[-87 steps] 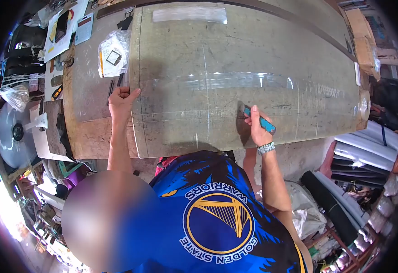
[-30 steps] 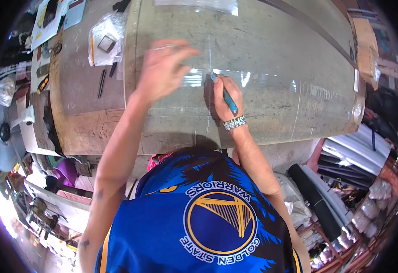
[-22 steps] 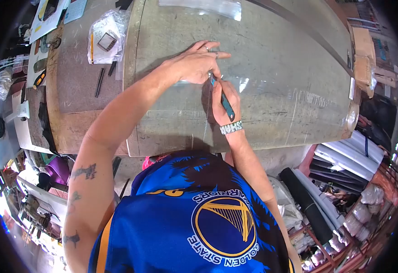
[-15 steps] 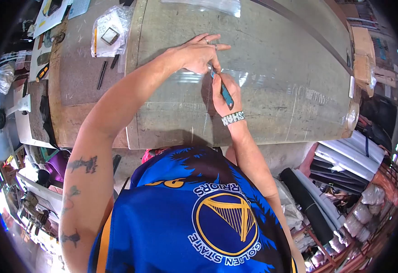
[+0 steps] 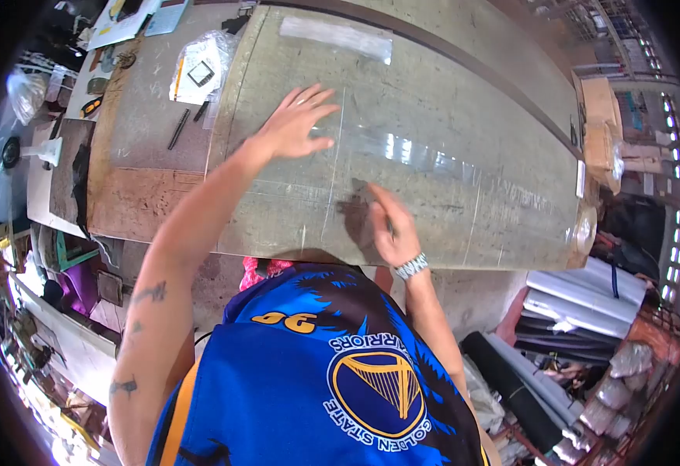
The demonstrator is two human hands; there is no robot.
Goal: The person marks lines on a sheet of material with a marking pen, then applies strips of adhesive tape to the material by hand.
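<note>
My left hand (image 5: 297, 128) lies with its fingers spread on the grey, scratched work board (image 5: 278, 202). A strip of clear plastic film (image 5: 413, 150) is stretched out flat to the right of it, shining with reflections. Closer to my body, my right hand (image 5: 394, 233) is curled above the board, casting a shadow beside it. In that fist is a utility knife (image 5: 391, 227), of which only a dark end shows between thumb and palm; the blade is out of sight.
A long dark metal bar (image 5: 464, 62) crosses the far side of the board. Another plastic strip (image 5: 336, 39) lies there. To the left are a bagged packet (image 5: 200, 71) and a black pen-like stick (image 5: 178, 129). Rolls of sheet material (image 5: 580, 295) stand at the right.
My right hand has pulled back toward my body with the utility knife, away from my left hand. The left hand has shifted left and spread its fingers. The view has tilted slightly.
</note>
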